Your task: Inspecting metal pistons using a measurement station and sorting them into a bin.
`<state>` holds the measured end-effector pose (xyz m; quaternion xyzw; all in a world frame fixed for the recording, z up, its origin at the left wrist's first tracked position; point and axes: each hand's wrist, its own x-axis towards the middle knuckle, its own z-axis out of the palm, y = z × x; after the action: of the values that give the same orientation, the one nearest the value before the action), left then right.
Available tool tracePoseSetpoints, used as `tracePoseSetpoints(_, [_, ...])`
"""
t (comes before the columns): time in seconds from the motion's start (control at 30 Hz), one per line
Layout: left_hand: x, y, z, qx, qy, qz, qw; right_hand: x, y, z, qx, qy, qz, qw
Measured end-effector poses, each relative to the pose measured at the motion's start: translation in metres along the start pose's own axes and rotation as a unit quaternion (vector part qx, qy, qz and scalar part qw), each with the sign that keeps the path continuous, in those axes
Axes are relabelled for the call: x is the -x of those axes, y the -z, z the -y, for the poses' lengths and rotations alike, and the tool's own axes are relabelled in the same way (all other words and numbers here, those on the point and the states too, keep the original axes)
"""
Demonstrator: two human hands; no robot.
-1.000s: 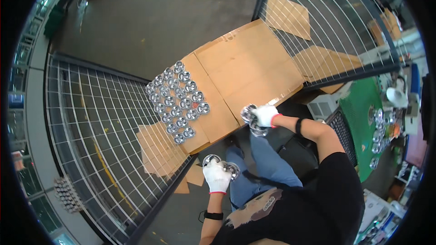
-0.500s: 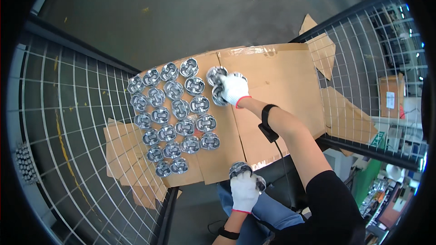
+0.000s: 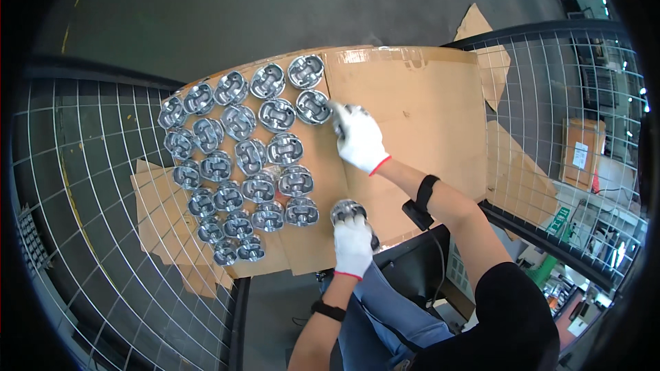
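Silver metal pistons stand in uneven rows on the left part of a flat cardboard sheet. My right hand, in a white glove with a red cuff edge, is closed on a piston, mostly hidden by the fingers. It is just right of a piston at the end of the second row. My left hand, gloved too, is at the sheet's near edge. Its fingers close over a piston, and part of a second one shows beside the palm.
Wire mesh panels with dark frames stand on the left and right. Torn cardboard pieces lie beyond them. A brown carton stands behind the right panel. A dark cable hangs from my right wrist strap.
Two pistons from my right hand now stand at the right ends of the far rows, and that hand has drawn right. My left hand has moved forward over the cardboard edge. The view has shifted.
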<state>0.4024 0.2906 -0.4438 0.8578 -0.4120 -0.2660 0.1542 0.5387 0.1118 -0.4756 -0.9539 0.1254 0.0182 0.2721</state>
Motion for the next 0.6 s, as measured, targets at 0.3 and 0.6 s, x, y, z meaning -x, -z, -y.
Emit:
tracePoseSetpoints(0.3, [-0.060,-0.003,0.038,-0.109,-0.002,0.086,0.990,0.028,-0.038,0.023,0.055,0.126,0.054,0.989])
tracePoseSetpoints(0.6, [-0.033,0.025,0.006,-0.084,0.098,-0.120,0.984,0.197,0.026,0.039,-0.025,-0.106,-0.055,0.993])
